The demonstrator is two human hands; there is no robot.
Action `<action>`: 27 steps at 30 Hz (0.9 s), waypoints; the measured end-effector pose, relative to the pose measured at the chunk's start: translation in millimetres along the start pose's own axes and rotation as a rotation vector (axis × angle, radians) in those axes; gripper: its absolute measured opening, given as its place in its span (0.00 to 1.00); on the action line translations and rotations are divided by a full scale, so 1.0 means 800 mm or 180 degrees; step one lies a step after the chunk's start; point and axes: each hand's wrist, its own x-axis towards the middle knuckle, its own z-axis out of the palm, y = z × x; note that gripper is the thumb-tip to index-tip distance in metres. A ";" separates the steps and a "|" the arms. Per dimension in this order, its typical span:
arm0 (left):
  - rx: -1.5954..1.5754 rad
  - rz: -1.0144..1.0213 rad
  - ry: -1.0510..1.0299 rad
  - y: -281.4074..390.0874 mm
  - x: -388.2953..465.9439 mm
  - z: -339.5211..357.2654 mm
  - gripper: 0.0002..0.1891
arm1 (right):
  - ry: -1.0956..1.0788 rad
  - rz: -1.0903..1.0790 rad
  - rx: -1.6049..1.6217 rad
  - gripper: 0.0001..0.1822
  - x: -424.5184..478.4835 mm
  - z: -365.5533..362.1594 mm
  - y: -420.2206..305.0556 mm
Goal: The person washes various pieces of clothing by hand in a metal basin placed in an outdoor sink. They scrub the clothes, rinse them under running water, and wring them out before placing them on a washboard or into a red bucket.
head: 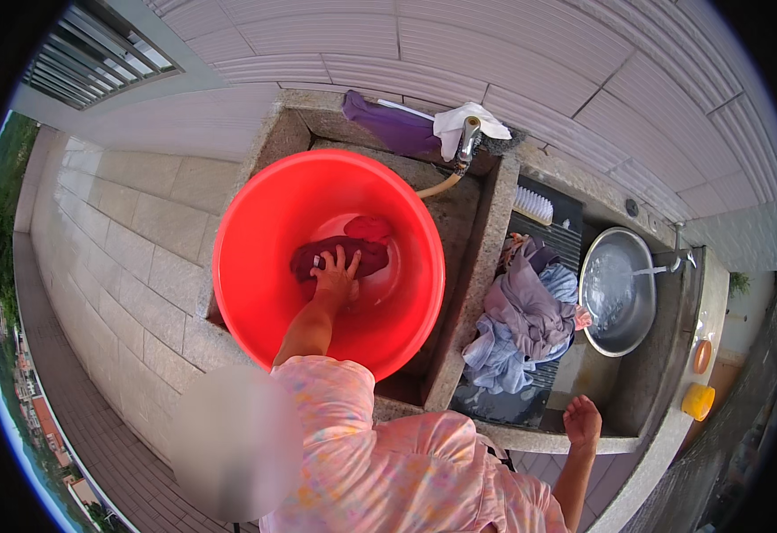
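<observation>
My left hand reaches down into a large red plastic tub, its fingers spread on a wet dark maroon cloth at the bottom. A small white tag shows beside the fingers. Behind the maroon cloth lies a bright red cloth. My right hand is over the front rim of the right basin, loosely curled and seemingly holding nothing. Beyond it, to the left, a heap of wet grey-mauve and light blue clothes lies on a dark ribbed washboard.
Water runs from a tap into a steel basin. A white-bristled scrub brush lies behind the heap. A second tap with a hose has purple cloth beside it. A yellow container stands on the right ledge.
</observation>
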 end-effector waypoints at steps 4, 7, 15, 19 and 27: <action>-0.0664 -0.0075 0.0154 -0.011 0.006 -0.007 0.34 | -0.0115 -0.0025 -0.0148 0.03 0.004 0.027 0.001; -0.1034 -0.0034 0.0128 -0.017 0.008 -0.015 0.30 | -0.0159 -0.0108 -0.0270 0.03 0.004 0.047 -0.003; -0.1028 0.0499 0.0186 -0.042 -0.063 -0.153 0.23 | -0.0308 -0.0315 -0.0582 0.05 0.013 0.059 -0.017; -0.1543 0.0217 0.1271 -0.043 -0.162 -0.240 0.25 | -0.0395 -0.0314 -0.0558 0.05 0.017 0.061 -0.019; -0.3415 0.0715 0.2987 0.024 -0.327 -0.355 0.27 | -0.1000 -0.0352 -0.0309 0.05 0.025 0.050 -0.026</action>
